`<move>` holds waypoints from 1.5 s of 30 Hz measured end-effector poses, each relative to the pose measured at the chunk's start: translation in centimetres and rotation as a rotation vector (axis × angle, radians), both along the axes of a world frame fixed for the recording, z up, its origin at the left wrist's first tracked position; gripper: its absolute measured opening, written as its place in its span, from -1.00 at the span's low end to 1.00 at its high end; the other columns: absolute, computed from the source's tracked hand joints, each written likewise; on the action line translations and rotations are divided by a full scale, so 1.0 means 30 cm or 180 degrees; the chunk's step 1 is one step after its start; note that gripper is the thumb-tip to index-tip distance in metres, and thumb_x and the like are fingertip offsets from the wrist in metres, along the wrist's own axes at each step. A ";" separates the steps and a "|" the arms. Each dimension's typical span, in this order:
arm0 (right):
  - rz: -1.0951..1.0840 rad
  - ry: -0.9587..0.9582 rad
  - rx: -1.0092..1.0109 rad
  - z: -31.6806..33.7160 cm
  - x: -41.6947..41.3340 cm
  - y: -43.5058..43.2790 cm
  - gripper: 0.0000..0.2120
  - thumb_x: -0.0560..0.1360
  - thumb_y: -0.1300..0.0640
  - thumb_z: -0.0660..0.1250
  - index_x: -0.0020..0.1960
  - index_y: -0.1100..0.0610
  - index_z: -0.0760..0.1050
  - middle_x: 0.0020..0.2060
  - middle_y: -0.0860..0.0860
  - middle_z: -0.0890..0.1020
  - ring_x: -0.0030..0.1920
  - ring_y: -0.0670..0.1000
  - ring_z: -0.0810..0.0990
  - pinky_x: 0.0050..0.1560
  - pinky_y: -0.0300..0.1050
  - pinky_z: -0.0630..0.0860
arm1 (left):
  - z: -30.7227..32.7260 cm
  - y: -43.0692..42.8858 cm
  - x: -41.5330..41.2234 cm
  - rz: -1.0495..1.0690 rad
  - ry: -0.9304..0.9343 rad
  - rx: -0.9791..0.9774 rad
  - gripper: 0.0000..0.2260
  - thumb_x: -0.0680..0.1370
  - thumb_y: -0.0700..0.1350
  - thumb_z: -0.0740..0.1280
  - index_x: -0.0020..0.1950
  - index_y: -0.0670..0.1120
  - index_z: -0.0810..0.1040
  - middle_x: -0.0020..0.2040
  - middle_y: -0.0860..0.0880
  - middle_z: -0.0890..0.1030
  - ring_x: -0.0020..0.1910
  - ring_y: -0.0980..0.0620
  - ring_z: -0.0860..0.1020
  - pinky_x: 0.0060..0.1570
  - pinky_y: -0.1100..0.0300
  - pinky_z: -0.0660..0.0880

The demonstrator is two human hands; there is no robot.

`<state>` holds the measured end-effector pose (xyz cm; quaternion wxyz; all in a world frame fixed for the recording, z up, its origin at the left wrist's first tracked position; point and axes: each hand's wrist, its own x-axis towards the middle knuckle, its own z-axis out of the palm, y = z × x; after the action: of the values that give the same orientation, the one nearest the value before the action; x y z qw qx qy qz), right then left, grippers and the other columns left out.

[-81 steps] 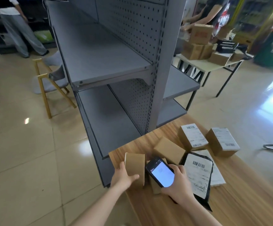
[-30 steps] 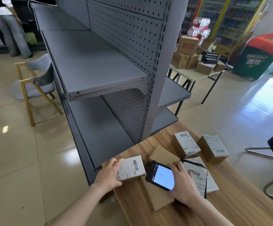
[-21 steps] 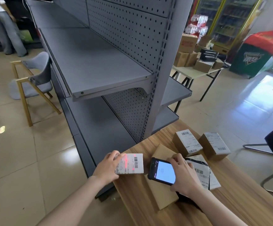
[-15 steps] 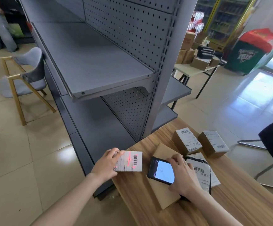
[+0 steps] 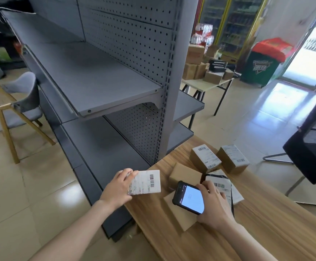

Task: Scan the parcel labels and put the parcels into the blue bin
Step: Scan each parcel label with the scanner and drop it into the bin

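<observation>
Parcel (image 5: 146, 182) lifted in left hand (image 5: 116, 189), print blurred

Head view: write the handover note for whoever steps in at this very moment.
Left hand holds a labelled parcel, label up. Right hand holds the scanner, screen lit.
On the wooden table: two labelled boxes, two plain brown boxes, a black mailer.
Blue bin not in view; no parcel seen binned.
Left: scan and bin them all.
</observation>
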<state>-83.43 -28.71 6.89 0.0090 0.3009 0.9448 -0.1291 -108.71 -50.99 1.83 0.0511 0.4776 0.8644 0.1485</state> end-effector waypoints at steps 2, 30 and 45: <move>-0.0216 0.0147 -0.0205 0.022 0.065 -0.009 -0.08 0.20 -0.16 0.51 0.45 -0.10 0.15 0.37 -0.09 0.21 0.37 -0.01 0.27 0.41 0.04 0.26 | 0.042 0.004 0.044 0.0083 -0.0012 0.0137 -0.26 0.41 -0.06 0.43 0.52 0.06 0.16 0.43 0.08 0.19 0.42 0.06 0.15 0.24 0.16 0.45; -0.5845 0.2184 -0.0484 -0.104 2.509 -0.687 -0.18 0.10 0.05 0.56 0.28 -0.03 0.27 0.06 -0.11 0.28 0.03 -0.07 0.42 -0.07 -0.17 0.51 | 0.141 0.854 2.625 -0.4226 -0.0661 0.0249 -0.22 0.32 0.12 0.53 0.47 0.07 0.29 0.26 0.04 0.34 0.25 -0.02 0.38 0.20 0.06 0.44; -0.8594 0.2336 -0.0096 -0.186 3.260 -1.433 -0.08 0.06 -0.01 0.55 0.36 0.06 0.30 0.11 -0.06 0.28 0.18 -0.01 0.42 0.11 -0.13 0.46 | -0.040 0.318 4.232 -0.6670 -0.0846 -0.0999 -0.26 0.32 0.18 0.47 0.43 0.08 0.30 0.18 0.06 0.35 0.19 0.00 0.43 0.11 0.12 0.46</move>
<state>14.37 -71.70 1.30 -0.3622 0.9163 -0.1235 -0.1184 18.26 -41.45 0.62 0.3081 0.9506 0.0196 -0.0315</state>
